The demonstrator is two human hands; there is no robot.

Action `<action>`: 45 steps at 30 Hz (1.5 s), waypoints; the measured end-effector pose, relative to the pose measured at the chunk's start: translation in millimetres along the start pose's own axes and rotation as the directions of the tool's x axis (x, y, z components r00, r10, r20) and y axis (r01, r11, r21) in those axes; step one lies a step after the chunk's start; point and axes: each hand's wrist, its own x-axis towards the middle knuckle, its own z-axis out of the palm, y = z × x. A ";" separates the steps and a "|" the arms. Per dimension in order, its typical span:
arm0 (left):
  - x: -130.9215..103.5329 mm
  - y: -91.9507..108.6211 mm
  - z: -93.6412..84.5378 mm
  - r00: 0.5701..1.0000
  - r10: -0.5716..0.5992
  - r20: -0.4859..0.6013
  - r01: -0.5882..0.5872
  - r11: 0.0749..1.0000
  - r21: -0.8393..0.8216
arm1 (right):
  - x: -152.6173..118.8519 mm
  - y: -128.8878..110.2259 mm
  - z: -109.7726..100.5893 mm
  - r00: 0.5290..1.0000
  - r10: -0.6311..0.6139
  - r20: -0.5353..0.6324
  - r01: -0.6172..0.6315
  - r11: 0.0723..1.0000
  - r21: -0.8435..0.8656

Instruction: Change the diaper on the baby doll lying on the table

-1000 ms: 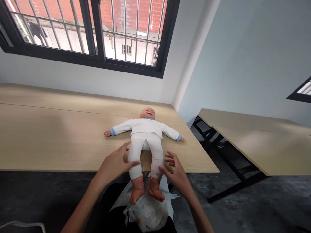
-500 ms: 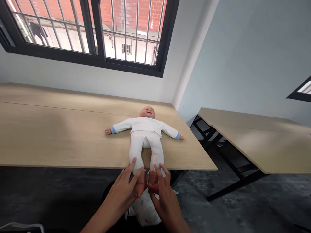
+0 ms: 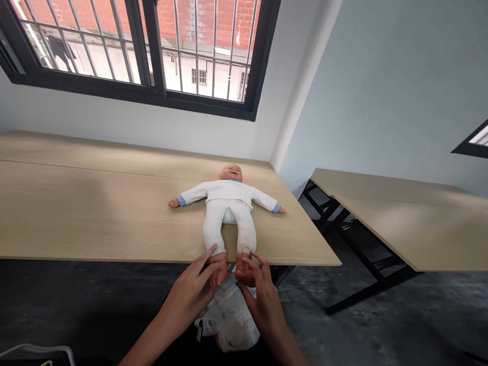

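Note:
A baby doll [image 3: 229,192] in a white top and white trousers lies on its back on the wooden table [image 3: 114,218], arms spread and head toward the wall. Its bare feet reach past the table's front edge. My left hand [image 3: 196,282] is at the doll's foot on the left of the view, fingers apart, the index finger touching the trouser leg just above the ankle. At the other foot, my right hand [image 3: 263,290] has its fingers spread around the ankle and heel, thumb below. Neither hand is closed round a foot.
Below the doll's feet, a whitish, crumpled plastic bag [image 3: 232,320] lies by my lap. A second table [image 3: 400,218] stands to the right, across a gap. A barred window [image 3: 206,61] is in the wall behind. A pale curved object [image 3: 41,348] shows at the bottom left.
The doll has shifted a little toward the wall, its feet now farther up in view. Both my hands have moved up slightly with them. More of the plastic bag shows.

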 end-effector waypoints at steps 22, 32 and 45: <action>19.9 64.9 -38.8 0.961 -0.222 -0.163 0.047 0.715 -0.698 | 27.9 -73.8 -25.6 0.989 0.123 0.077 -0.143 0.749 0.647; 19.1 71.2 -36.6 0.945 -0.322 -0.050 0.118 0.480 -0.870 | 27.8 -87.6 -31.5 0.993 0.079 0.090 -0.118 0.761 0.637; 19.1 73.8 -40.1 0.928 -0.370 -0.034 0.153 0.465 -0.872 | 28.4 -86.7 -25.6 0.992 0.079 0.096 -0.122 0.782 0.612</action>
